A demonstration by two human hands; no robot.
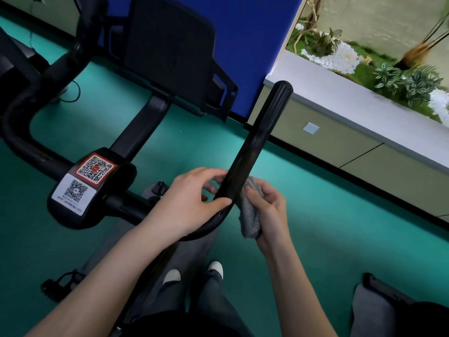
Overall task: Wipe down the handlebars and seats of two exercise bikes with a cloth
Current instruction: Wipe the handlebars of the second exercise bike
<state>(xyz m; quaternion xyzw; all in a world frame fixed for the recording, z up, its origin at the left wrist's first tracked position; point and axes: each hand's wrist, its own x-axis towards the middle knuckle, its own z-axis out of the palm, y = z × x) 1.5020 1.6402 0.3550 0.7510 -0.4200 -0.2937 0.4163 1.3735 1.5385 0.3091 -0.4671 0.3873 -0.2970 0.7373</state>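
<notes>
The left hand (pixel 192 200) grips the black handlebar (pixel 257 142) at its lower bend, thumb along the near side and fingers curled over the far side. Just right of it, the right hand (pixel 269 215) has its fingers closed round a bunched grey cloth (pixel 249 215) — the cloth touches the bar's right side, above the teal floor (pixel 315 203).

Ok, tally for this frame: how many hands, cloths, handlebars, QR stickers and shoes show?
Hands: 2 (left hand, right hand)
Cloth: 1
Handlebar: 1
QR stickers: 2
Shoes: 2
Total: 8
</notes>
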